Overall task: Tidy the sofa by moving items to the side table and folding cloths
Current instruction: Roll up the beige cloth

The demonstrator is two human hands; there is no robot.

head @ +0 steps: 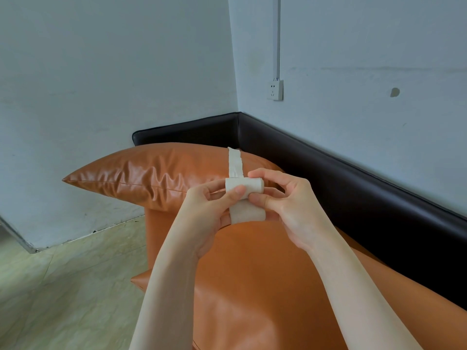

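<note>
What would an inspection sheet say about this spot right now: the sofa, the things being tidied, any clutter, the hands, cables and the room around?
Surface: orange leather sofa with a black backrest.
Job's things: white cloth strip, partly rolled, one end sticking up, held above the sofa.
Clutter: orange cushion lying at the sofa's end; nothing else seen.
Hands: left hand and right hand both pinch the cloth strip.
Cables: a white conduit runs down the wall to a socket; no loose cables seen.
Surroundings: pale walls, tiled floor; the side table is not in view.
</note>
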